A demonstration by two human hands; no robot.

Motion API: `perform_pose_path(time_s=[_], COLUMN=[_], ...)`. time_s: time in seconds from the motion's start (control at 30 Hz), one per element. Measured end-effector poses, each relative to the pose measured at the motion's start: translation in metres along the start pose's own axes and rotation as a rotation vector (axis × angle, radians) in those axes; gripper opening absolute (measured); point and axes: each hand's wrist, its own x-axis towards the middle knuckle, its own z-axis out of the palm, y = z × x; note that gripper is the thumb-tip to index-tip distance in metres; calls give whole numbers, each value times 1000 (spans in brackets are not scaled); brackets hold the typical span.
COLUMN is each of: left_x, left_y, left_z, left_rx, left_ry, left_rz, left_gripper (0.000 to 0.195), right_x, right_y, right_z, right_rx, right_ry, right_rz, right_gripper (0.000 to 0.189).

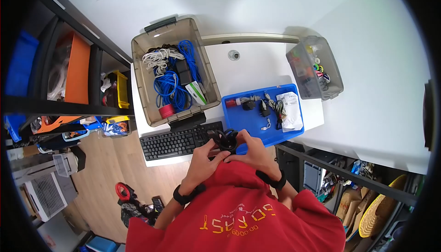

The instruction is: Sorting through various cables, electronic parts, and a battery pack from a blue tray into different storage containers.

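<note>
A coiled black cable is held between my two hands, close to my chest and over the near edge of the desk. My left hand grips its left side with thumb and fingers. On its right side my right hand pinches the loops. Just beyond lies a blue plastic tray, partly covered by my right hand. In it are a red-capped container, black power adapters, a bundled grey cable, a short white USB cable and a white plastic packet.
A black keyboard lies left of my hands. Behind it, a large translucent bin holds blue network cables and a white cable bundle. A smaller clear bin stands at the right. Shelves flank the desk.
</note>
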Motion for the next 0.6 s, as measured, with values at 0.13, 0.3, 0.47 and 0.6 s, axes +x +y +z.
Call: perform_pose_path(time_s=[0.13, 0.3, 0.47, 0.6], left_x=[-1, 0, 34, 60], left_y=[6, 0, -1, 12], left_z=[-8, -40, -102, -134], left_rx=[-82, -242, -266, -265], left_ry=[42, 262, 585, 552], left_rz=[-30, 35, 190, 77], left_gripper=[38, 47, 36, 28], right_x=[3, 17, 26, 34], right_y=[-4, -10, -2, 0], right_z=[8, 9, 7, 8], right_rx=[-56, 0, -25, -61], right_ry=[11, 51, 64, 84], right_rz=[-25, -96, -16, 4], right_gripper=[70, 72, 65, 59])
